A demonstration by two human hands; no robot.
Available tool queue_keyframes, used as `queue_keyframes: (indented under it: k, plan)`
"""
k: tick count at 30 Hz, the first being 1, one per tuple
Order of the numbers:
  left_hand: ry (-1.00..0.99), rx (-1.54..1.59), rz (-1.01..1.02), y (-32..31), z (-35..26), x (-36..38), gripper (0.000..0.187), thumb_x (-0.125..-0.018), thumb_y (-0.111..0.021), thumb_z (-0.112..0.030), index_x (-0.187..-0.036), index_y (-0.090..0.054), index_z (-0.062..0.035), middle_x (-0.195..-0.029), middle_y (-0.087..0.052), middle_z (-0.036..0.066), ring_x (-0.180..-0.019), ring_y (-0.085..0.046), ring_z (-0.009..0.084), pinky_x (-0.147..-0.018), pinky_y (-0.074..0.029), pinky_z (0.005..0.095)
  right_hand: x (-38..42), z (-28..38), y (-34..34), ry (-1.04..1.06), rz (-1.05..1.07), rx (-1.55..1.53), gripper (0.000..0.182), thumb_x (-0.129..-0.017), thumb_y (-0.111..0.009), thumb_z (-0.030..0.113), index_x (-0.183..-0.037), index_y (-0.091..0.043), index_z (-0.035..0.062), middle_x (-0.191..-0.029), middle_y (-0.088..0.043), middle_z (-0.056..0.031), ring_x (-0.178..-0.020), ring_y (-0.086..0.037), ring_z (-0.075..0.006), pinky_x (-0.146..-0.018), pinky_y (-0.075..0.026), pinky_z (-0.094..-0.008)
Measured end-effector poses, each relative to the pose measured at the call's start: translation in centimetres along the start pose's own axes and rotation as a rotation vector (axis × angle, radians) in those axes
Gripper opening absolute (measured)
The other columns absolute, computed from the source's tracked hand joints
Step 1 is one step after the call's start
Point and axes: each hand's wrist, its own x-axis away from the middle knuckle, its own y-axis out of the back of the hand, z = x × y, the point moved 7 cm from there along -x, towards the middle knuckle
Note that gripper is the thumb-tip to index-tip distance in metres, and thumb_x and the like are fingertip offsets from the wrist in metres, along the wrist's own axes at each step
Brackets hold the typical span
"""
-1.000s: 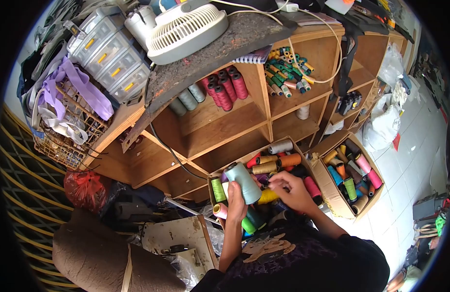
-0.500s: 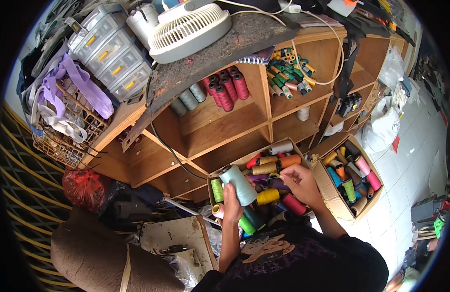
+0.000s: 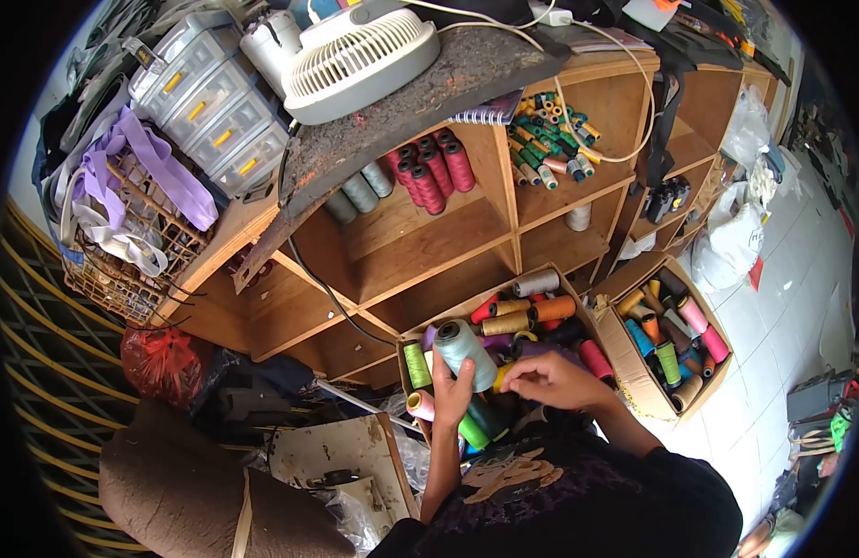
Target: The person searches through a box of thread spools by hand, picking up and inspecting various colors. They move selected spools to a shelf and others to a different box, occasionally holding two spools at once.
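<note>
My left hand point(image 3: 452, 391) is wrapped round a pale blue-green thread cone point(image 3: 465, 353), held tilted over the left part of an open cardboard box. My right hand point(image 3: 552, 379) is just right of the cone, its fingers curled together near a yellow spool point(image 3: 502, 378); whatever is between the fingertips is too small to make out. Around the hands, the box point(image 3: 580, 295) holds many thread spools, among them a lime green one point(image 3: 416, 365), an orange one point(image 3: 552, 309) and a tan one point(image 3: 506, 323).
A second box point(image 3: 625, 361) of spools stands to the right. Behind is a wooden shelf point(image 3: 429, 272) with dark red cones point(image 3: 428, 186) and small spools. A white fan point(image 3: 360, 67) sits on top, its cable hanging down. A brown padded shape point(image 3: 188, 484) is at lower left.
My right hand has moved down and left, closer to the cone. The cone has shifted slightly right and down in my left hand, uncovering a purple spool behind it.
</note>
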Motion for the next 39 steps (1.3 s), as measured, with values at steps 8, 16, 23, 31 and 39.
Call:
queue_keyframes:
  k: [8, 16, 23, 31, 39]
  plan:
    - [-0.063, 0.183, -0.112, -2.2, -1.9, 0.4, 0.065, -0.078, -0.073, -0.003, -0.131, -0.036, -0.0053, -0.120, -0.048, 0.009, -0.110, -0.049, 0.0189, -0.096, -0.041, 0.0352, 0.0, -2.2, -3.0, -0.099, -0.043, -0.024, 0.015, -0.091, -0.056, 0.008, -0.101, -0.064, -0.0007, -0.081, -0.062, -0.0020, -0.069, -0.055, -0.0064, -0.062, -0.044, -0.0213]
    - [0.136, 0.609, -0.007, -2.2, -0.4, 0.9, 0.069, -0.082, -0.073, -0.035, -0.135, -0.034, -0.0102, -0.125, -0.051, 0.010, -0.113, -0.054, 0.0287, -0.096, -0.045, 0.0458, -0.9, -5.3, -0.1, -0.015, -0.230, 0.027, 0.016, -0.090, -0.056, 0.004, -0.104, -0.064, -0.0012, -0.081, -0.063, -0.0030, -0.072, -0.057, -0.0061, -0.063, -0.046, -0.0216]
    - [0.166, 0.591, 0.045, -2.0, -1.1, 0.2, 0.073, -0.079, -0.075, -0.038, -0.134, -0.038, -0.0077, -0.121, -0.053, 0.012, -0.114, -0.054, 0.0286, -0.098, -0.045, 0.0453, -2.0, -2.4, 4.3, -0.046, -0.404, -0.089, 0.015, -0.092, -0.056, 0.008, -0.102, -0.063, -0.0016, -0.085, -0.063, -0.0033, -0.078, -0.057, -0.0076, -0.073, -0.047, -0.0227]
    - [-0.227, -0.236, -0.187, 2.8, -5.8, -9.2, 0.060, -0.072, -0.079, -0.002, -0.123, -0.049, -0.0029, -0.110, -0.059, 0.008, -0.102, -0.058, 0.0171, -0.091, -0.047, 0.0326, -1.7, -4.0, 6.0, -0.040, -0.390, -0.011, 0.020, -0.094, -0.057, 0.015, -0.106, -0.061, -0.0005, -0.088, -0.062, -0.0044, -0.082, -0.060, -0.0101, -0.074, -0.049, -0.0233]
    - [-0.468, -0.736, -0.610, 11.1, -7.1, -22.3, 0.064, -0.073, -0.081, -0.009, -0.127, -0.047, 0.0002, -0.114, -0.058, 0.014, -0.102, -0.059, 0.0226, -0.089, -0.048, 0.0339, -0.2, -7.2, 5.9, -0.079, -0.372, 0.051, 0.020, -0.093, -0.059, 0.014, -0.107, -0.061, 0.0007, -0.089, -0.063, -0.0017, -0.078, -0.057, -0.0072, -0.071, -0.047, -0.0220]
